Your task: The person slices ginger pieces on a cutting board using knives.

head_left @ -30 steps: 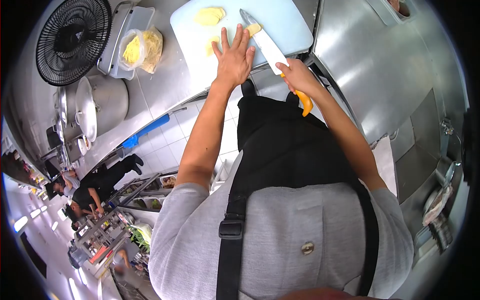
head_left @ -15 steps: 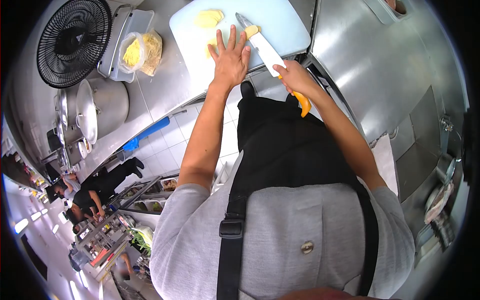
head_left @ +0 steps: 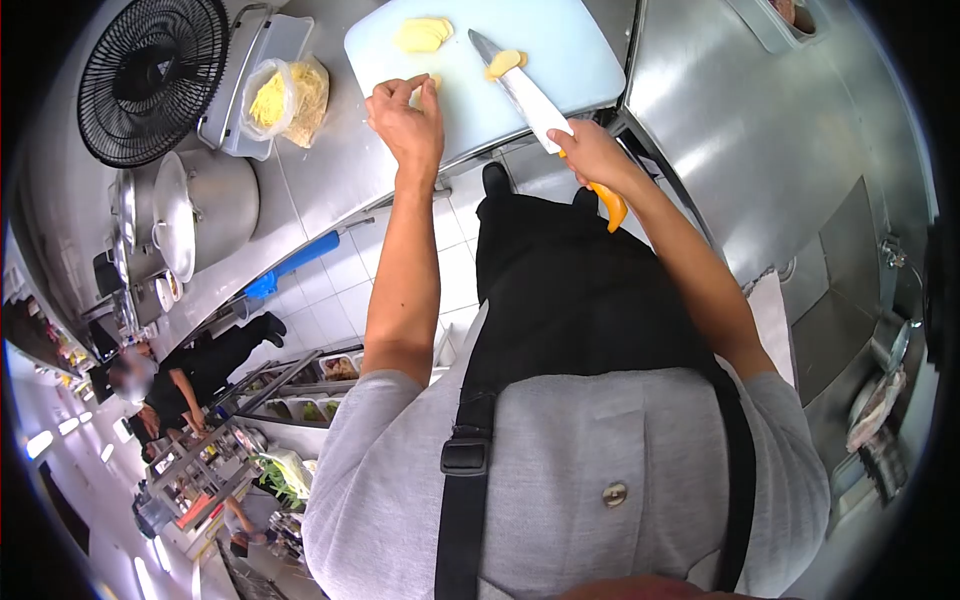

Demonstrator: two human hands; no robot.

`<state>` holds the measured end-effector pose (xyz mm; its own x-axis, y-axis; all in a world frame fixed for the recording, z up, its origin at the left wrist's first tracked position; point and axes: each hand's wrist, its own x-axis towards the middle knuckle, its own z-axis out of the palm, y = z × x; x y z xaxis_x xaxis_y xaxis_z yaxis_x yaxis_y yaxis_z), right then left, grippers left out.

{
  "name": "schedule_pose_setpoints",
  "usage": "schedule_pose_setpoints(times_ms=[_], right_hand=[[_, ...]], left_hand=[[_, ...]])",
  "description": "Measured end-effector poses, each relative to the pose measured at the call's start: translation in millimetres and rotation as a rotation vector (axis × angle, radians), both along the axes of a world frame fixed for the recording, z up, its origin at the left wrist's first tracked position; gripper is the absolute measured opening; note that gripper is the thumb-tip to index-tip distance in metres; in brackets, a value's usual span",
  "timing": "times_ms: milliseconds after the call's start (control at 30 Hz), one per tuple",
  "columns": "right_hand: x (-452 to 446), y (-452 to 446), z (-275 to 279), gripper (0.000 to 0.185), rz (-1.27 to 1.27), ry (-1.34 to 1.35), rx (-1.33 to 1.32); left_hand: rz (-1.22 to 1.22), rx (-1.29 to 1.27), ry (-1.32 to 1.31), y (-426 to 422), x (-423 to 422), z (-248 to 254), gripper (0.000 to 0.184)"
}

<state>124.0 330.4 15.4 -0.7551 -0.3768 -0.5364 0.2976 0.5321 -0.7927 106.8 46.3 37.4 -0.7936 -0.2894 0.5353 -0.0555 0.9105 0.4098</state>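
Observation:
A white cutting board (head_left: 560, 60) lies on the steel counter. My right hand (head_left: 597, 157) is closed round a kitchen knife (head_left: 537, 108), whose yellow handle sticks out below the fist. The blade rests on the board, pointing away from me, with pale yellow slices (head_left: 504, 64) on it that look like ginger. At the board's left edge, my left hand (head_left: 409, 125) has curled fingers, thumb and index pinching at ginger slices (head_left: 437, 80) partly hidden behind them. Farther back sits a fanned pile of ginger slices (head_left: 423, 35).
Left of the board stand a plastic tub (head_left: 270, 102) of yellow shreds, a bag (head_left: 307, 100) of shreds, a black fan (head_left: 153, 75) and a large metal pot (head_left: 205, 215). A steel surface (head_left: 740, 120) extends right. People (head_left: 185, 385) work at the far left.
My left hand has moved left from flat, spread fingers beside the knife to a pinch at the slices. More of the slices on the blade show. The right hand holds nearly still.

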Motion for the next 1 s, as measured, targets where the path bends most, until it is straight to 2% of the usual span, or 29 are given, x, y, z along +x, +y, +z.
schedule_pose_setpoints(times_ms=[233, 467, 600, 633, 733, 767, 867, 1000], right_hand=[[6, -4, 15, 0.047, 0.104, 0.043, 0.079], [17, -11, 18, 0.046, 0.111, 0.033, 0.079], [16, -9, 32, 0.045, 0.089, -0.024, 0.075], [16, -8, 30, 0.045, 0.075, -0.034, 0.055], [15, -6, 17, 0.043, 0.065, -0.067, 0.017], [13, -5, 10, 0.042, 0.072, -0.078, 0.014], [9, -3, 4, 0.04, 0.071, -0.108, -0.009], [8, -3, 7, 0.04, 0.081, -0.104, -0.022]], left_hand=[[-0.148, 0.164, -0.068, 31, 22, -4, 0.012], [-0.157, 0.065, -0.161, 44, 20, -19, 0.015], [0.011, 0.037, -0.154, 2, 6, -31, 0.033], [0.051, -0.003, -0.231, -10, 1, -25, 0.043], [-0.17, 0.039, -0.37, -42, -16, -22, 0.043], [-0.209, 0.177, -0.477, -50, -23, -19, 0.041], [-0.264, 0.18, -0.605, -63, -32, -17, 0.041], [-0.283, 0.127, -0.602, -58, -32, -10, 0.036]])
